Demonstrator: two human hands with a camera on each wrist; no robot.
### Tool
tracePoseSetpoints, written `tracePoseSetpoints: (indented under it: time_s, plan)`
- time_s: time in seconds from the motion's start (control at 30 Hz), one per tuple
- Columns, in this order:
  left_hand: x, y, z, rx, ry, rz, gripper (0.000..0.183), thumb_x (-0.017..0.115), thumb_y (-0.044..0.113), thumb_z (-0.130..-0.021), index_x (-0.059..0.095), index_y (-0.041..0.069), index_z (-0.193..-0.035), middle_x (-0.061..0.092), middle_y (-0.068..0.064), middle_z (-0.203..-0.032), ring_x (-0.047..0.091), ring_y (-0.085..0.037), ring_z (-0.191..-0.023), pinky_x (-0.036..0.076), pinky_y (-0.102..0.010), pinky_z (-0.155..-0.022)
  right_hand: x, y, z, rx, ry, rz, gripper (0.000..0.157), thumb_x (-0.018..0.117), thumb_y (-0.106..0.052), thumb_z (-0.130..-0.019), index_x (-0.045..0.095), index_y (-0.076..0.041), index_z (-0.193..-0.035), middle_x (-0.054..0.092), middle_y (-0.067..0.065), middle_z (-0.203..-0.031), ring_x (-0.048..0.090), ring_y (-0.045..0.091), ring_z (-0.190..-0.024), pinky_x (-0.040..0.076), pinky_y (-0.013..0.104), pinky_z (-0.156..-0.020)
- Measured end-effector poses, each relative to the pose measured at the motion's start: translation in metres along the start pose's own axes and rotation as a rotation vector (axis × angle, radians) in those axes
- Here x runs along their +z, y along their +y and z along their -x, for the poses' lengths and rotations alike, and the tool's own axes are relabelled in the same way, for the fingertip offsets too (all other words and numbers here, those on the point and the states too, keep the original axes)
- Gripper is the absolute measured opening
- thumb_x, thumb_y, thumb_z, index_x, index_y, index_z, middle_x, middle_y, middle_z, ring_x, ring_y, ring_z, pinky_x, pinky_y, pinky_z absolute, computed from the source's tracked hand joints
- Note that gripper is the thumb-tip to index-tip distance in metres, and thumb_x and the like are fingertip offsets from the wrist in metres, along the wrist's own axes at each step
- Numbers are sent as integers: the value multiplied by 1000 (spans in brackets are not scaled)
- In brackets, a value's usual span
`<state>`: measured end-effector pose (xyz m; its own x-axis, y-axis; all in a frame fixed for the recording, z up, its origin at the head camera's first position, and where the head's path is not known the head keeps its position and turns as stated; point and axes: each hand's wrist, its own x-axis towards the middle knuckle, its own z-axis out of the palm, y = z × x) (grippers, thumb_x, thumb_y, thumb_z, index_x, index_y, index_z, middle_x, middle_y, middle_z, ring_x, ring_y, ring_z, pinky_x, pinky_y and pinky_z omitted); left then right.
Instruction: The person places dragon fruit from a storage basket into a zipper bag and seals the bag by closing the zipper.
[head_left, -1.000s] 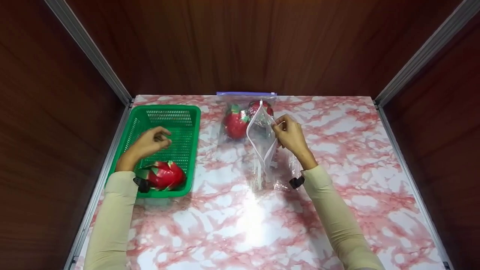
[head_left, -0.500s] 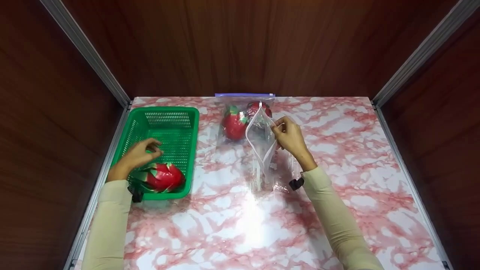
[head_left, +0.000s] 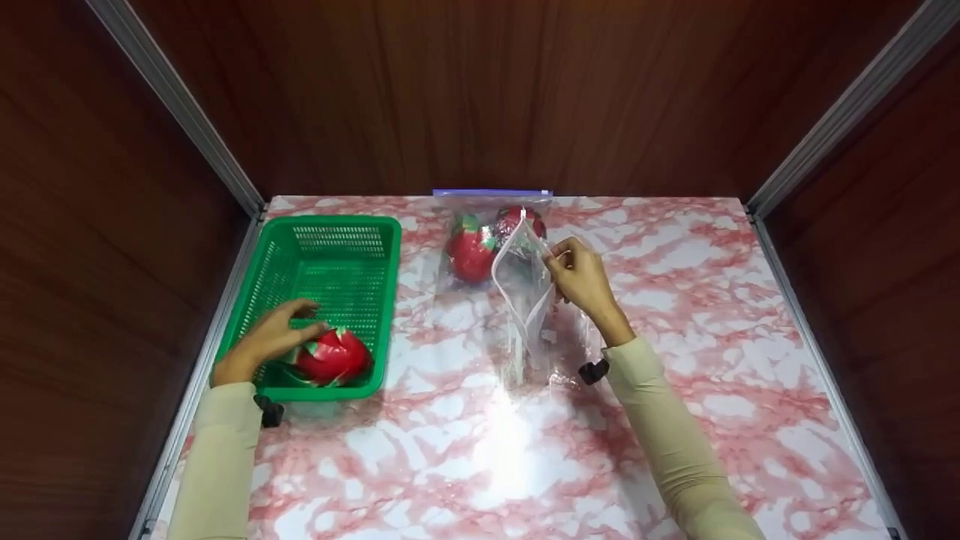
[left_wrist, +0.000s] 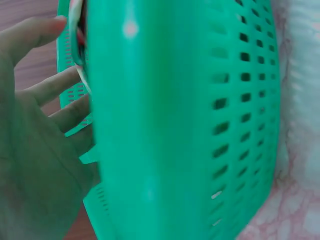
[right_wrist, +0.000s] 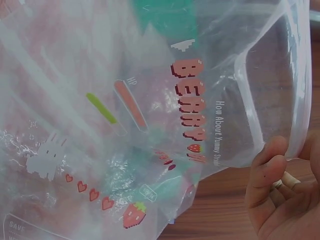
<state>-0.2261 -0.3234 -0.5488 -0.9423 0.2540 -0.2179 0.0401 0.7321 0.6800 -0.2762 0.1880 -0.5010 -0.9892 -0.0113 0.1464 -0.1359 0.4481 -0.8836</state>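
Observation:
My left hand reaches over the near left part of a green plastic basket, fingers spread. Its thumb is right at a red dragon fruit with green-tipped scales, which lies in the basket's near end. In the left wrist view the basket wall hides most of the fruit and the fingertips. My right hand pinches one edge of the mouth of a clear zip bag, printed with strawberries and lettering. The bag stands with its white-rimmed mouth gaping in a diamond shape.
Behind the held bag, at the table's far edge, lies a clear bag with a purple slider strip. Inside it are a red dragon fruit and a darker red fruit. Brown wood-grain panels enclose the marbled table.
My left hand has moved toward me and down, from over the middle of the basket to the dragon fruit. My right hand and the zip bag have stayed in place.

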Motion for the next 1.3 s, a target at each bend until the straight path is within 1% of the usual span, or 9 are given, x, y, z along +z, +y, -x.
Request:
tracePoseSetpoints:
  time_s: [0.2,0.33,0.47,0.63,0.73,0.83,1.0,1.2,1.3]
  plan:
    - [6,-1,6,-71,-76,56,86,69,55,-99,41,1,-160,43,-31,-162,40,-50,-150,38,-70,-118,0,16,-7,-8,-13,5,16,64,-13,-105,63,3,-109,64,10,-70,49,-1,-34,39,20,-32]
    - [9,-1,9,-125,-125,122,94,75,56,-95,37,3,-163,40,-29,-163,43,-47,-146,47,-61,-115,-2,17,-6,-9,-35,7,15,64,-15,-104,63,-1,-107,65,11,-70,52,4,-35,41,22,-33]
    - [11,1,9,-144,-163,135,99,81,53,-91,35,4,-164,40,-29,-162,46,-47,-143,50,-59,-113,-3,17,-5,-10,-31,15,16,65,-15,-104,63,0,-107,66,15,-71,52,3,-34,39,20,-33]
    - [11,5,7,-145,-197,128,101,84,49,-89,34,4,-164,41,-31,-161,46,-50,-142,49,-61,-113,-3,17,-4,-8,-35,9,15,65,-15,-104,63,0,-107,64,8,-69,52,4,-34,40,21,-33]
    - [11,7,6,-138,-193,117,97,84,49,-89,38,2,-162,44,-30,-158,49,-47,-139,52,-59,-111,-3,16,-4,-3,-40,9,15,64,-15,-104,63,-1,-107,63,4,-67,52,4,-35,41,21,-34]
    - [12,6,6,-120,-168,87,91,82,50,-90,45,2,-157,50,-28,-154,53,-42,-134,54,-56,-108,-3,17,-5,-2,-40,11,16,64,-15,-104,62,0,-107,63,3,-67,53,4,-36,41,21,-34]
    - [15,2,8,-101,-124,68,81,80,54,-92,54,7,-153,55,-24,-152,56,-39,-131,53,-56,-108,-3,19,-6,-3,-36,7,14,64,-14,-104,63,-1,-106,63,4,-67,52,5,-35,40,21,-33]
    - [18,-2,7,-100,-84,84,78,76,59,-93,57,11,-151,55,-22,-153,55,-39,-133,52,-58,-109,-2,18,-5,-3,-47,-4,14,64,-16,-104,63,-2,-107,63,2,-67,50,4,-36,39,21,-34]
    - [18,-3,6,-105,-72,93,79,72,60,-96,54,8,-152,54,-23,-153,55,-40,-134,53,-57,-109,-2,17,-4,-1,-52,-8,14,64,-15,-103,63,-2,-107,63,0,-67,50,5,-36,40,21,-34]
